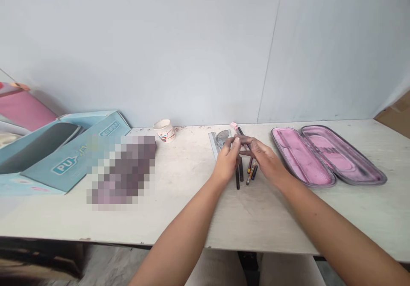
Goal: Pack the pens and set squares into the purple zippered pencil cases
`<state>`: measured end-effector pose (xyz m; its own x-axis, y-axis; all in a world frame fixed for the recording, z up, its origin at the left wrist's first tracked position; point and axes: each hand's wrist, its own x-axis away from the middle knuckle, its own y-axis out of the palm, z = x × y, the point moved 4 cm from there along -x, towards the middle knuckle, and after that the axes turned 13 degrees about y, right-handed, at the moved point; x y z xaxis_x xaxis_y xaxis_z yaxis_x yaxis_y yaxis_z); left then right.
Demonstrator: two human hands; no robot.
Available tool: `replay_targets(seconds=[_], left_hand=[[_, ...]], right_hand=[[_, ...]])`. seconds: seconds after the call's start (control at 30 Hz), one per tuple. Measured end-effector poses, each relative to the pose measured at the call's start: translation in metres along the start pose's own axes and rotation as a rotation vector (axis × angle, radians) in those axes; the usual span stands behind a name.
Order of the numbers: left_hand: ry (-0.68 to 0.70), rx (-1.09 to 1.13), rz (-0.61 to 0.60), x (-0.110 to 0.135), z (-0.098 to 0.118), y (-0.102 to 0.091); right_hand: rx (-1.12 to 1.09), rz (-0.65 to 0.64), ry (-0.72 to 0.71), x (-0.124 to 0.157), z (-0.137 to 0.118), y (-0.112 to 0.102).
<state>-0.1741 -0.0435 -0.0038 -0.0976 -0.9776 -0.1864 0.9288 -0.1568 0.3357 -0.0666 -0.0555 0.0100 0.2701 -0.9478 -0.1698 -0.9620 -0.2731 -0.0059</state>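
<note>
Dark pens under both curled hands

Your left hand and right hand meet over a bunch of pens on the white table, fingers close together (whether they're gripping anything is hard to see). A metal ruler and protractor lie just behind them, an open pink-lined pencil case to the right, a paper cup and blue box off left.
</note>
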Motion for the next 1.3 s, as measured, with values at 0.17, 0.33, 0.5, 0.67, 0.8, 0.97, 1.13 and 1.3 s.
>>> replay_targets(seconds=[0.17, 0.33, 0.5, 0.67, 0.8, 0.97, 1.13, 1.3], left_hand=[[-0.012, 0.081, 0.018, -0.005, 0.011, -0.010], [0.044, 0.418, 0.096, -0.010, 0.031, -0.027], [0.050, 0.610, 0.169, -0.009, 0.037, -0.030], [-0.015, 0.628, 0.159, -0.006, 0.028, -0.020], [-0.031, 0.624, 0.156, -0.005, 0.023, -0.017], [-0.040, 0.603, 0.175, -0.004, 0.019, -0.017], [-0.011, 0.638, 0.191, -0.004, 0.022, -0.016], [0.056, 0.644, 0.193, -0.003, 0.033, -0.011]], right_hand=[[-0.153, -0.002, 0.145, 0.002, 0.014, 0.003], [-0.171, -0.136, 0.250, 0.006, 0.023, 0.015], [-0.168, -0.225, 0.282, 0.009, 0.024, 0.024], [-0.223, -0.283, 0.320, 0.010, 0.026, 0.026], [-0.227, -0.267, 0.342, 0.009, 0.028, 0.025], [-0.161, -0.270, 0.336, 0.010, 0.027, 0.024], [-0.143, -0.261, 0.316, 0.009, 0.022, 0.026], [-0.187, -0.216, 0.300, 0.006, 0.014, 0.027]])
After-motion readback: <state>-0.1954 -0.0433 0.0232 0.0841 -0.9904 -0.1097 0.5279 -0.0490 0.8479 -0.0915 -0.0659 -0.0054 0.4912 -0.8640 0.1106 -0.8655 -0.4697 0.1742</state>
